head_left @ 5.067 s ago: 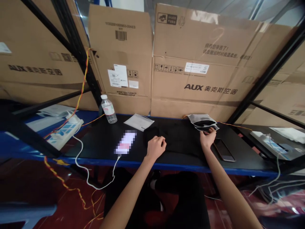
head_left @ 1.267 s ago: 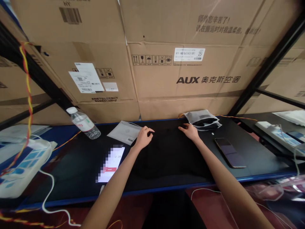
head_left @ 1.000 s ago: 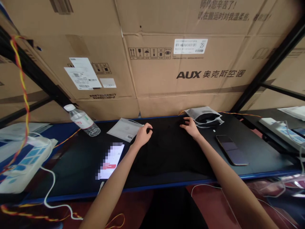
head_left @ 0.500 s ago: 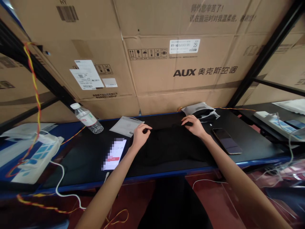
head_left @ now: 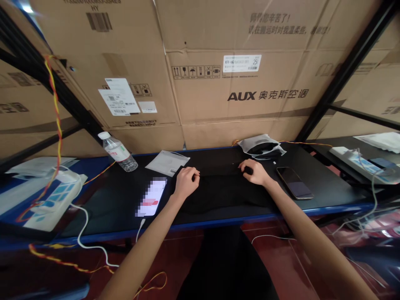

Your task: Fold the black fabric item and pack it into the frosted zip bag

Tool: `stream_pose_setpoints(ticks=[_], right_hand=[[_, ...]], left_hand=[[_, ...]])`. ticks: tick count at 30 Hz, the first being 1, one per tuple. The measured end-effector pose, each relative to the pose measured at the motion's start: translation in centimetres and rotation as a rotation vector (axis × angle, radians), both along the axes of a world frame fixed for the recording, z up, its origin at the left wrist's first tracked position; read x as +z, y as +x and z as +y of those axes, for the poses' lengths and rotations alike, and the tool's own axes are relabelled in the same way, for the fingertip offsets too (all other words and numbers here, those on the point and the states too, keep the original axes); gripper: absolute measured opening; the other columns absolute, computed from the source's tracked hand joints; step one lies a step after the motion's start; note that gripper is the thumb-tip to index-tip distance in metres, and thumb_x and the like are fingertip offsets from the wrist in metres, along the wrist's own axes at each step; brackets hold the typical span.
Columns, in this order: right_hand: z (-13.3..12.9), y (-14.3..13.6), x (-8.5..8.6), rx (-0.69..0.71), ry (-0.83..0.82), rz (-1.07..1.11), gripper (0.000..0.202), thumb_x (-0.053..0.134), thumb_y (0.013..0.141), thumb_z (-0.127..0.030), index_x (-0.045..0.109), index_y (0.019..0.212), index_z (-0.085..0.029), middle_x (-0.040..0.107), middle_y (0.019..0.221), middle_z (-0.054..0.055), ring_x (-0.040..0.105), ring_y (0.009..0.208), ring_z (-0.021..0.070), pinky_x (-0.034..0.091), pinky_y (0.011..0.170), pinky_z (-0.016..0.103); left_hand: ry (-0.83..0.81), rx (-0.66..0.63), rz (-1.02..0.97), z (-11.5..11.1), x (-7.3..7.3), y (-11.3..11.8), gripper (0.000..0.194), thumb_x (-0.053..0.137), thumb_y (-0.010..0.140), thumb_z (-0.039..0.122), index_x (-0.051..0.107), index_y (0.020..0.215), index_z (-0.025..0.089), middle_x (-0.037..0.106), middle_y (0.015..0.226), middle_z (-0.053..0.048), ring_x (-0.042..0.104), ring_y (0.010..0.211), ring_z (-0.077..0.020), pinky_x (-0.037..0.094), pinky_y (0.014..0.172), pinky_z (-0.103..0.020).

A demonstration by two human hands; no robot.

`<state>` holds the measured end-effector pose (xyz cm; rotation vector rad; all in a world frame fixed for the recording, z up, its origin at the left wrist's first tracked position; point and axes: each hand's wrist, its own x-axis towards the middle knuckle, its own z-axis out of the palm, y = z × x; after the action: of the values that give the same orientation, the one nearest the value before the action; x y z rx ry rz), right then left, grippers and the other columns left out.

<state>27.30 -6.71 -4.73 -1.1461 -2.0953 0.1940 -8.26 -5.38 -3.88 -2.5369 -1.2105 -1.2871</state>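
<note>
Cardboard boxes (head_left: 206, 100) are lined behind a black surface (head_left: 328, 185), black cloth (head_left: 221, 193) is laid across its middle, the cloth's far edge is pinched by the left hand (head_left: 186, 183) and the right hand (head_left: 256, 172), both grips closed, a lit phone (head_left: 155, 196) is set beside the left wrist.

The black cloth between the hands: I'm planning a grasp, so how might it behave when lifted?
The black cloth will likely sag, as its near edge lies wavy. It is probably light, since it looks thin. Rolling or tipping seems unlikely, as it lies flat on the tabletop.
</note>
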Motion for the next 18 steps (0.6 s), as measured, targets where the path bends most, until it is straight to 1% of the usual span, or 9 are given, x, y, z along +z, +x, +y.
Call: stream_pose_setpoints(ticks=[2,4,7,10,12,14,16,18], right_hand=[[-0.09,-0.09,0.08,0.003,-0.067,0.004,0.022,0.060,0.068,-0.014,0.053,0.086,-0.026,0.072,0.103,0.003,0.065,0.096,0.0256,0.051,0.090,0.040],[-0.14,-0.30,0.08,-0.041,-0.085,-0.003,0.025,0.059,0.068,-0.014,0.050,0.089,-0.026,0.070,0.102,0.004,0.064,0.095,0.0252,0.050,0.089,0.039],[-0.19,-0.67,0.08,-0.074,-0.047,-0.083,0.021,0.057,0.069,-0.013,0.050,0.085,-0.025,0.068,0.097,0.004,0.062,0.094,0.0250,0.048,0.089,0.038],[-0.13,-0.76,0.10,-0.088,0.010,-0.136,0.016,0.055,0.070,-0.011,0.052,0.079,-0.024,0.066,0.093,0.005,0.061,0.092,0.0247,0.047,0.087,0.037],[-0.06,-0.64,0.14,-0.121,0.032,-0.133,0.016,0.054,0.071,-0.010,0.054,0.079,-0.024,0.066,0.093,0.005,0.061,0.091,0.0243,0.047,0.087,0.036],[-0.06,-0.51,0.24,-0.129,0.021,-0.161,0.016,0.055,0.071,-0.010,0.056,0.079,-0.024,0.067,0.095,0.005,0.062,0.092,0.0239,0.047,0.086,0.036],[-0.20,-0.54,0.47,-0.131,-0.008,-0.229,0.013,0.059,0.072,-0.013,0.057,0.080,-0.023,0.067,0.097,0.005,0.062,0.092,0.0241,0.048,0.086,0.036],[-0.47,-0.80,0.79,-0.168,-0.029,-0.295,0.007,0.064,0.077,-0.022,0.058,0.080,-0.023,0.067,0.098,0.006,0.063,0.093,0.0253,0.048,0.085,0.037]], left_hand=[[-0.015,0.009,0.046,-0.13,0.04,-0.02,0.021,0.056,0.079,0.003,0.055,0.074,0.023,0.073,0.084,-0.001,0.069,0.086,-0.0206,0.050,0.082,-0.036],[-0.016,0.005,0.074,-0.25,0.16,-0.05,0.021,0.055,0.079,0.003,0.055,0.073,0.022,0.073,0.084,-0.001,0.069,0.086,-0.0206,0.050,0.082,-0.036],[-0.011,-0.027,0.070,-0.36,0.38,-0.11,0.020,0.055,0.080,0.003,0.056,0.074,0.022,0.073,0.088,-0.002,0.068,0.090,-0.0207,0.050,0.084,-0.037],[-0.008,-0.066,0.046,-0.34,0.37,-0.16,0.020,0.054,0.081,0.004,0.058,0.077,0.022,0.075,0.097,-0.003,0.068,0.097,-0.0210,0.051,0.089,-0.038],[-0.033,-0.073,0.050,-0.26,0.21,-0.15,0.019,0.055,0.081,0.004,0.059,0.079,0.023,0.076,0.101,-0.002,0.069,0.100,-0.0212,0.051,0.092,-0.039],[-0.089,-0.065,0.077,-0.21,0.07,-0.09,0.019,0.055,0.080,0.004,0.060,0.080,0.023,0.077,0.102,-0.002,0.071,0.101,-0.0214,0.052,0.093,-0.039],[-0.145,-0.039,0.121,-0.27,0.04,0.00,0.018,0.057,0.078,0.005,0.062,0.079,0.023,0.078,0.104,-0.002,0.072,0.104,-0.0224,0.052,0.094,-0.040],[-0.184,-0.020,0.180,-0.49,0.13,0.05,0.017,0.057,0.078,0.007,0.064,0.081,0.022,0.079,0.107,-0.003,0.071,0.111,-0.0243,0.052,0.097,-0.042]])
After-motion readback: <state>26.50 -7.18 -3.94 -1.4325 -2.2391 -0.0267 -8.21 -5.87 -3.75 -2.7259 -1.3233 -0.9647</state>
